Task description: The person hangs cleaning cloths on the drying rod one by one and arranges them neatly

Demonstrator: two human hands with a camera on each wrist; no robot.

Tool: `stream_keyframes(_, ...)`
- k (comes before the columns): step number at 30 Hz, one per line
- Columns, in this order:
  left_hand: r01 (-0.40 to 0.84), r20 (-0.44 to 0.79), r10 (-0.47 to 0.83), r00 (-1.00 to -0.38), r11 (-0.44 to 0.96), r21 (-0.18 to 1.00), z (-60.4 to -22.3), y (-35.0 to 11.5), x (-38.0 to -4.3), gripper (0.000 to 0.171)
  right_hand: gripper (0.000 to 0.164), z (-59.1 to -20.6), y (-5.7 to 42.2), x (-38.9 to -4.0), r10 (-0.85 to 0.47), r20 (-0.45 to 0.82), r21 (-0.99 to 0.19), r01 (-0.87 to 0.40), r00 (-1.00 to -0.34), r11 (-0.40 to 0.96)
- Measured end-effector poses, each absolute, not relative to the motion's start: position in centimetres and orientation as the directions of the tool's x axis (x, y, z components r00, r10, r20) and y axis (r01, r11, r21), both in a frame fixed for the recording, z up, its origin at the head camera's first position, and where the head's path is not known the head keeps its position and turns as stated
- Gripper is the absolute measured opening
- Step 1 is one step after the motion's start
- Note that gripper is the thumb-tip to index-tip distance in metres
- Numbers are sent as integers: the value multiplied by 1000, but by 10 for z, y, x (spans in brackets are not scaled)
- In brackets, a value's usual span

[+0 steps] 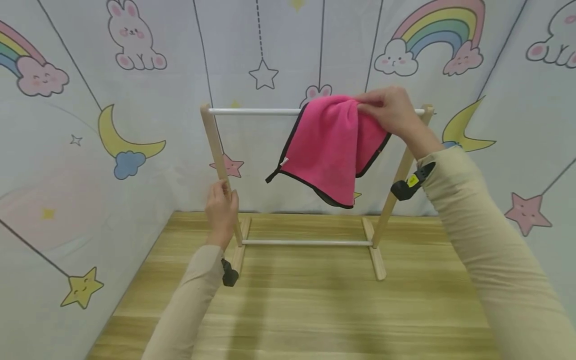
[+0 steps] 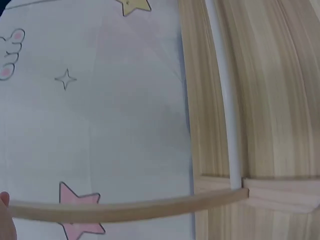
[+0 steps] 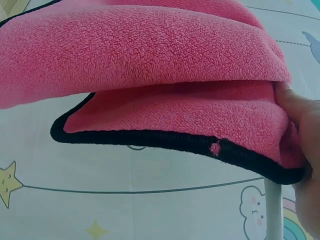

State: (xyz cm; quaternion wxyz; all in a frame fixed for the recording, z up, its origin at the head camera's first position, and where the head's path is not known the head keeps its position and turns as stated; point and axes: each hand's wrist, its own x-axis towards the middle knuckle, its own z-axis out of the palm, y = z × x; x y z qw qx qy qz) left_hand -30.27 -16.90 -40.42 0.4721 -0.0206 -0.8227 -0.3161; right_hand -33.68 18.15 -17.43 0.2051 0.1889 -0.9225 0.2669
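My right hand [image 1: 392, 111] pinches a pink towel [image 1: 325, 145] with dark edging near its top, at the white upper rod [image 1: 256, 112] of a small wooden rack. The towel hangs in folds, with a dark loop [image 1: 272, 175] at its left corner. In the right wrist view, the thumb [image 3: 295, 102] presses into the pink fabric [image 3: 150, 50]. My left hand [image 1: 222, 212] holds the rack's left wooden post [image 1: 213, 135] partway up, with curled fingers. Only a bit of that hand [image 2: 6, 220] shows at the edge of the left wrist view, beside the post [image 2: 125, 211].
The rack's feet [image 1: 375, 255] stand on a wood-grain surface [image 1: 306, 310], joined by a lower white rod [image 1: 306, 243]. Close behind is a pale backdrop [image 1: 180, 90] printed with stars, moons and rainbows. It continues along the left side. The right post [image 1: 396, 187] slants beneath my right wrist.
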Motion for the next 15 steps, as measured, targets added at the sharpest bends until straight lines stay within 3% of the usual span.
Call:
stream_keyframes(8,562,787,-37,-616,679,472,-395,-108,-297,21,33,-176,183,-336,-217,454,-475,-441,-864,762)
stream_keyframes(11,595,702,34,-711,562,575,-391,-84,-291,24,35,-176,183,-336,-217,448,-481,-439,-867,759)
stream_keyframes(15,526,538,81,-839,376,763,-384,-59,-284,35,38,-176,183,-335,-226,449,-472,-445,-864,761)
